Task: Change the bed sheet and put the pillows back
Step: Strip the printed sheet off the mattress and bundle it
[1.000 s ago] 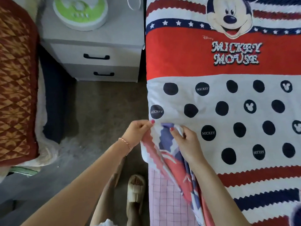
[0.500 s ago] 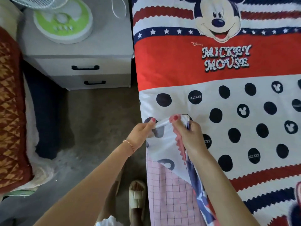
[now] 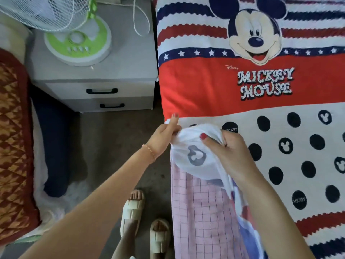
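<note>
head view, looking down at the left edge of the bed: my two hands are peeling the mickey mouse sheet (image 3: 242, 86) up off the pink checked mattress (image 3: 201, 212). my left hand (image 3: 164, 137) pinches the hem between thumb and fingers right at the bed's edge, forefinger pointing up along it; my right hand (image 3: 229, 152) is curled round a bunched fold of the same cloth just beside it, thumb pressed on top. the lifted part shows its pale underside with one faded mouse-head print, and beneath it a strip of the checked mattress lies bare along the near left side.

by my reckoning the job is only at its start. most of the printed sheet lies flat across the bed, from the big face at the far end to the dotted band on the right and the stripes at the near right. no fresh sheet shows, and i cannot tell whether any pillow is in view. stripping the rest, spreading a new sheet and setting the pillows back all look left to do.

left of the bed stands a grey bedside cabinet (image 3: 104, 85) with a green-based fan (image 3: 78, 43) on its top, and a quilted red cover (image 3: 15, 143) lies at the far left. my slippered feet (image 3: 145, 225) stand on the floor beside the bed.
</note>
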